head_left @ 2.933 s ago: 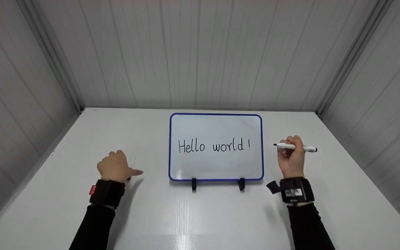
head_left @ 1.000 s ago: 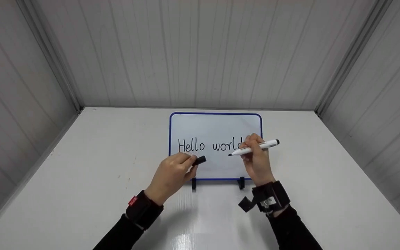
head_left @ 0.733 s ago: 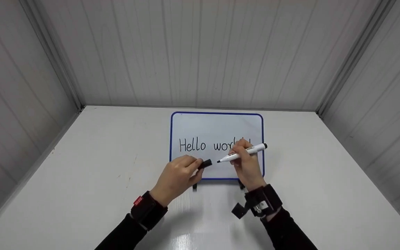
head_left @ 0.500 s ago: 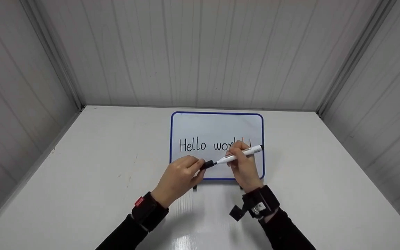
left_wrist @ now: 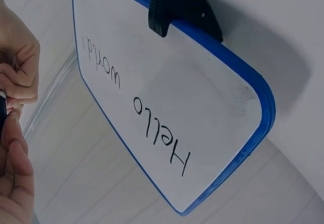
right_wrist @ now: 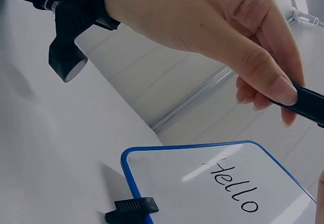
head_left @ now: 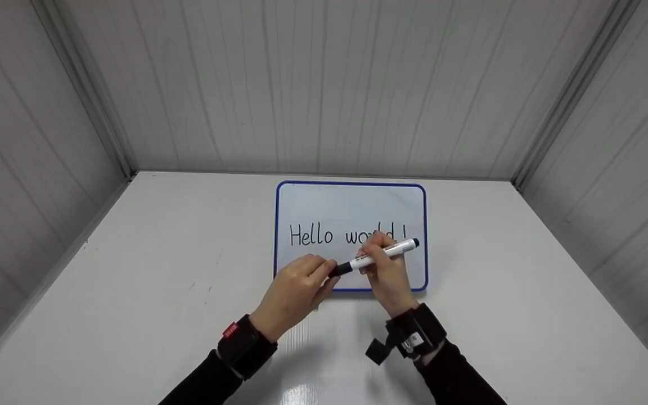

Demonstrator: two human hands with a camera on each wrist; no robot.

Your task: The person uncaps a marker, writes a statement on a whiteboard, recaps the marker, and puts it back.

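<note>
While held up in front of the whiteboard point(head_left: 351, 208), marker point(head_left: 387, 252) and cap point(head_left: 340, 269) meet end to end, cap on or almost on the tip; exact seating not clear.

Largest first: white desk point(head_left: 133, 292), walled on three sides by pale panels. Whiteboard propped upright on two black clip feet point(right_wrist: 132, 210), blue frame, "Hello world!" written across, last letters partly hidden by the hands in the head view.

Left hand point(head_left: 296, 292) pinching black cap between thumb and fingertips point(right_wrist: 277, 90); wrist strap with camera behind. Right hand point(head_left: 386, 278) clenched round the white marker barrel, mid-length, rear end pointing up-right. Both above the desk, just before the board's lower edge, not touching it as far as visible.

Handling, judged: marker light, rigid, smooth plastic, likely a bit slippery; best gripped mid-barrel as now. Cap small, stiff, easy to drop; pinch at sides. Board light, likely tips if knocked; take by the frame, not the written face, ink smears.

Containers: none visible, nothing to list inside.
</note>
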